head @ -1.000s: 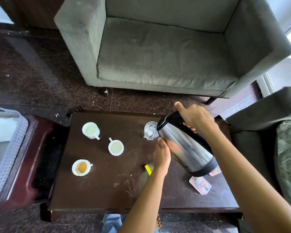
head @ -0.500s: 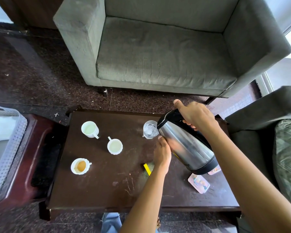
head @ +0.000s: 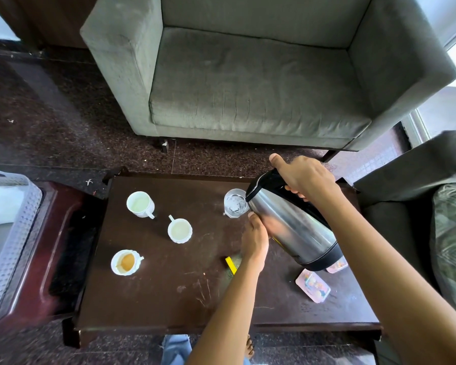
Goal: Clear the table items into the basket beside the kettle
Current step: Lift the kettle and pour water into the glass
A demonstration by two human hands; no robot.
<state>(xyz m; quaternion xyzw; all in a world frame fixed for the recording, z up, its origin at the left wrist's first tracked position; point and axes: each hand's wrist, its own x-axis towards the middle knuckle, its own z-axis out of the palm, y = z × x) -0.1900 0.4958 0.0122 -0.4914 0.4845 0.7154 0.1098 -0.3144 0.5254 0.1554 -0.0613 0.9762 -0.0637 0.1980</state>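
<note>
Change: nothing of note since half a second ago; kettle, hands and tableware sit as before, and only my view has drifted slightly.
Sofa: grey sofa [head: 248, 88] stands beyond the table's far edge.
Table: dark wooden table [head: 169, 299], scratched top, carries every item below except the basket.
Basket: pale perforated basket [head: 11, 233] at far left on a red-brown side stand [head: 61, 246], well apart from the kettle.
Kettle: steel kettle [head: 292, 227], black lid and base, tilted with its spout at the glass and its base raised over the table's right side.
Right hand: right hand [head: 304, 177] grips the black handle, thumb laid forward.
Left hand: left hand [head: 256, 239] rests against the kettle's lower wall; the fingers are hidden, so I cannot tell whether they curl round it.
Cups: far cup [head: 140, 204] and middle cup [head: 180, 230] hold pale liquid; near cup [head: 125, 262] holds brown.
Glass: clear glass [head: 236, 204] just beside the spout.
Packets: pink packet [head: 312, 284] near the right edge; second packet [head: 337, 266] partly hidden by the kettle's base.
Yellow strip: yellow strip [head: 231, 264] beside my left wrist, partly hidden.
</note>
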